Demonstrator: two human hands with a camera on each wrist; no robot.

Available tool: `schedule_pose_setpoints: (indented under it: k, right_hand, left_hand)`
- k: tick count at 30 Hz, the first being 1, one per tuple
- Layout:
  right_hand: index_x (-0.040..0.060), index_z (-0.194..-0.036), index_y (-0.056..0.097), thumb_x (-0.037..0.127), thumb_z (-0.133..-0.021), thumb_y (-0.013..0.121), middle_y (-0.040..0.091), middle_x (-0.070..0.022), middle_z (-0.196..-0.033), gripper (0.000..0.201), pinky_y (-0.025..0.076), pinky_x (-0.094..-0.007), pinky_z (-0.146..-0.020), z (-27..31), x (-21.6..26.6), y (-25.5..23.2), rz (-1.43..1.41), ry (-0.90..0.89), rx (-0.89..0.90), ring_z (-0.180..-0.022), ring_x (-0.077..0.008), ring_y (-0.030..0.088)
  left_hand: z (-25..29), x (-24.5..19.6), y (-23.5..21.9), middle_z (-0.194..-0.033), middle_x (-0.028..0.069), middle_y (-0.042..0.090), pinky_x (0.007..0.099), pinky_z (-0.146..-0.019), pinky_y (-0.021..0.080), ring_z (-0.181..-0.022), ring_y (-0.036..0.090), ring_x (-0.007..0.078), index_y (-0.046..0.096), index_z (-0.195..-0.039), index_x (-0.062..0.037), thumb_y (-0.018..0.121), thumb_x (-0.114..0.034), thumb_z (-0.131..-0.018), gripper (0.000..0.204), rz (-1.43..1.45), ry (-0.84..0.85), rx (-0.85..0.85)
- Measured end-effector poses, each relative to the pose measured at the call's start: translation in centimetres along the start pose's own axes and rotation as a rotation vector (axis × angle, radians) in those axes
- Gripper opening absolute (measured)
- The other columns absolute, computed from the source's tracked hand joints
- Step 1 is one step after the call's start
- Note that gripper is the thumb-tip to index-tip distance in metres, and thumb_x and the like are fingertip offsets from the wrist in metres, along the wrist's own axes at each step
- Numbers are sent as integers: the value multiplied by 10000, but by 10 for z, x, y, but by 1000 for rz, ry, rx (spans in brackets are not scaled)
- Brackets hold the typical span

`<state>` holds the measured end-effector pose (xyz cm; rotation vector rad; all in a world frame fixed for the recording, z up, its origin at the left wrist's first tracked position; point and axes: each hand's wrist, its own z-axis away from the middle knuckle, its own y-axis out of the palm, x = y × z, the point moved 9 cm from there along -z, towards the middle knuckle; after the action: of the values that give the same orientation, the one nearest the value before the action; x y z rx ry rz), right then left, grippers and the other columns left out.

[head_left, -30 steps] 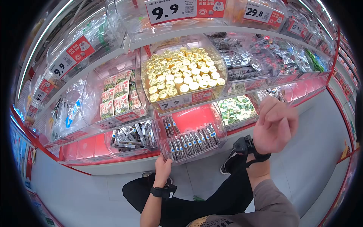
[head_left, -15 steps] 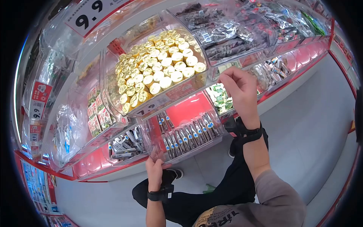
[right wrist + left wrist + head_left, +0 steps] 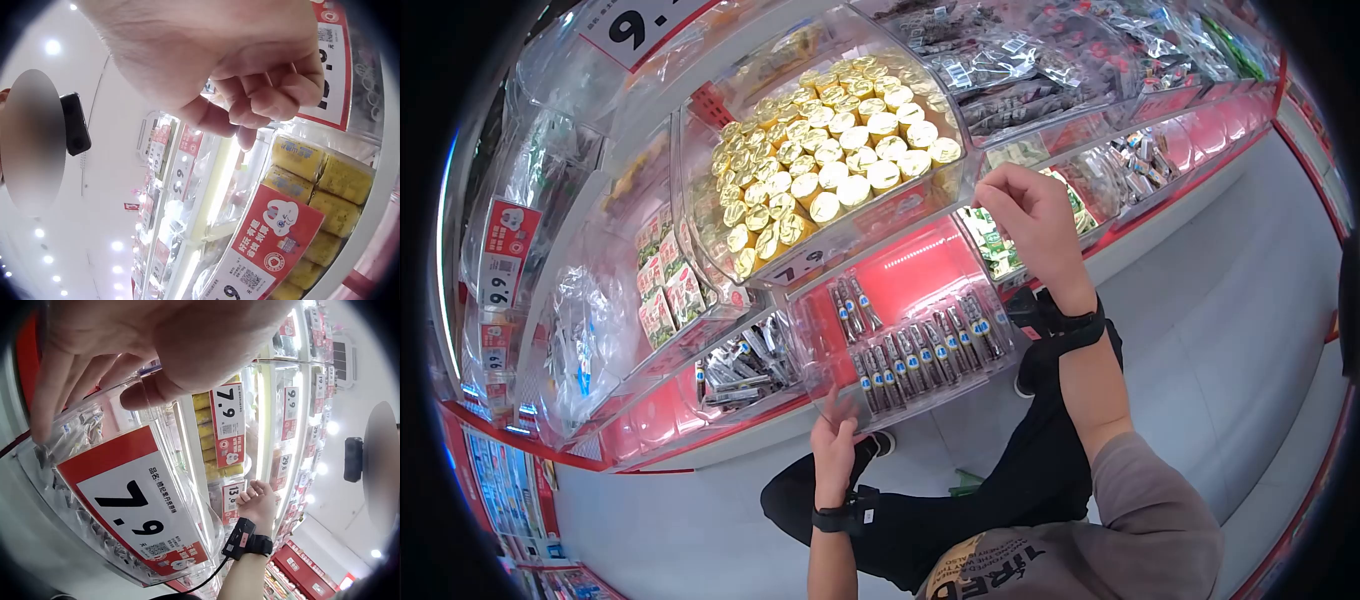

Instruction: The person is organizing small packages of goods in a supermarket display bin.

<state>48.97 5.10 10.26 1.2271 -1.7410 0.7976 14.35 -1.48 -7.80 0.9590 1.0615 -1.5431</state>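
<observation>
In the head view, my left hand (image 3: 834, 458) is at the left front corner of a clear plastic bin (image 3: 940, 402) on the lowest shelf. The left wrist view shows its thumb and fingers on either side of the bin's wall, pinching it, above a 7.9 price card (image 3: 134, 503). Inside stands a front row of slim dark packets (image 3: 922, 358) with blue-and-white labels; a few more packets (image 3: 854, 306) lie behind on the red base. My right hand (image 3: 1040, 225) hovers right of the bin, fingers loosely curled, holding nothing visible.
Just above, a bin of gold-wrapped rolls (image 3: 830, 150) juts out. Green-and-white packets (image 3: 998, 250) lie to the right, loose silvery packets (image 3: 745, 360) to the left. Dark bagged goods (image 3: 1000, 60) fill the upper right. Below are grey floor (image 3: 1180, 360) and my knees.
My right hand has come down and left from its raised place, turning and loosening its fingers. The left hand stays at the bin's corner. The head view has shifted.
</observation>
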Motion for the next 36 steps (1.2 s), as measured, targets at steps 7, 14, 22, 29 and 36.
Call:
schedule_pose_setpoints:
  k: [7,14,22,29,36]
  right_hand:
    - [-45,-720,577,182,-769,643,558,-92,-608,241,417,-282,-540,-7,-39,2,402,113,156,-545,-144,515]
    - [-41,-746,602,184,-764,627,569,-141,-587,227,443,-340,-544,-5,-55,18,448,79,243,-519,-241,548]
    - [-39,-756,596,148,-786,606,558,-126,-562,190,412,-310,-500,-3,-23,18,407,5,179,-487,-192,529]
    - [-27,-745,596,177,-792,610,544,-137,-556,209,405,-325,-492,2,-14,19,420,-28,194,-486,-225,522]
    - [-22,-726,576,169,-796,616,540,-110,-568,207,397,-307,-494,5,-5,12,413,-81,164,-494,-191,507]
  left_hand:
    - [-8,-30,-17,-1214,173,549,317,-850,453,-1068,554,216,419,-1306,28,532,-94,-874,463,-163,239,-179]
    - [10,-100,-71,-997,128,640,281,-800,453,-933,589,173,609,-1014,55,503,-40,-865,206,-138,461,-397]
    - [-59,-95,-104,-794,147,624,392,-705,476,-757,602,310,595,-944,14,630,-193,-809,249,-1015,556,-560]
    - [-94,-77,-109,-694,167,604,453,-629,458,-656,592,352,566,-796,0,647,-282,-795,294,-1033,380,-728]
    - [-27,-97,-119,-539,70,503,310,-501,370,-494,466,164,616,-799,32,594,-229,-848,266,-420,372,-672]
